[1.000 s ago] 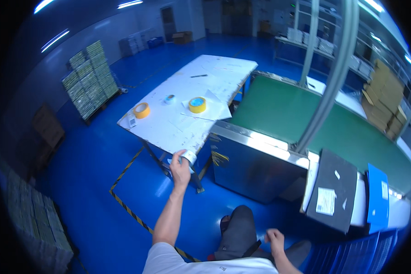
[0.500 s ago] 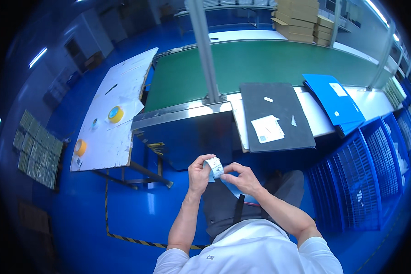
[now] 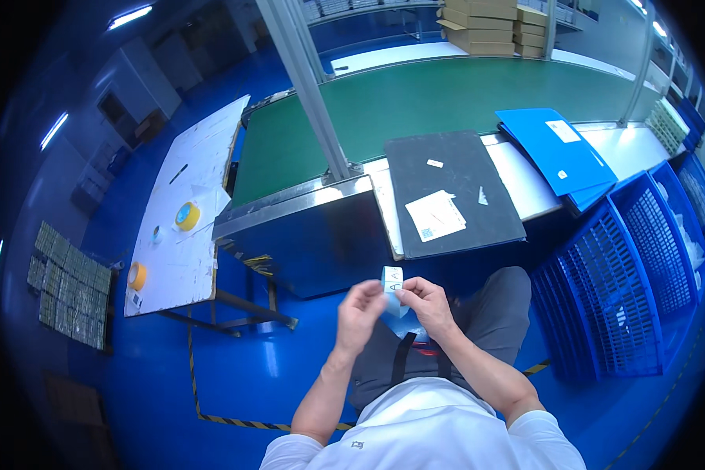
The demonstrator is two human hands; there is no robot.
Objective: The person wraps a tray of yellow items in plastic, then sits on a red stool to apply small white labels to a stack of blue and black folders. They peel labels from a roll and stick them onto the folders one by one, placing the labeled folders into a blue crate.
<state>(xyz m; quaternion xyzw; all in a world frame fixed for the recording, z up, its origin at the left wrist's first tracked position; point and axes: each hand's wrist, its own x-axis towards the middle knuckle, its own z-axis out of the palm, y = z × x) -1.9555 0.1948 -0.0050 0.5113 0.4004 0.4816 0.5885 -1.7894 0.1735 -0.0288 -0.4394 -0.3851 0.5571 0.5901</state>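
Note:
A strip of white labels (image 3: 393, 276) with handwritten marks, on a pale blue backing, bends in front of my lap. My right hand (image 3: 432, 309) pinches its right edge between thumb and fingertips. The pale blue tail hangs below, over my trousers. At the strip's left edge is my left hand (image 3: 359, 317), its fingers bent and the tips smeared by motion. Whether those tips grip the strip does not show.
Ahead lies a green conveyor belt (image 3: 415, 94), with a black board (image 3: 454, 176) and blue folders (image 3: 552, 153) along its near edge. Yellow tape (image 3: 186, 216) and orange tape (image 3: 136, 276) stand on the white table (image 3: 176, 258) at left. Blue baskets (image 3: 603, 290) stand at right.
The strip has shifted slightly right and now stands more upright. My left hand has moved right and down, its fingers no longer wrapped around the strip's top. The view has turned somewhat.

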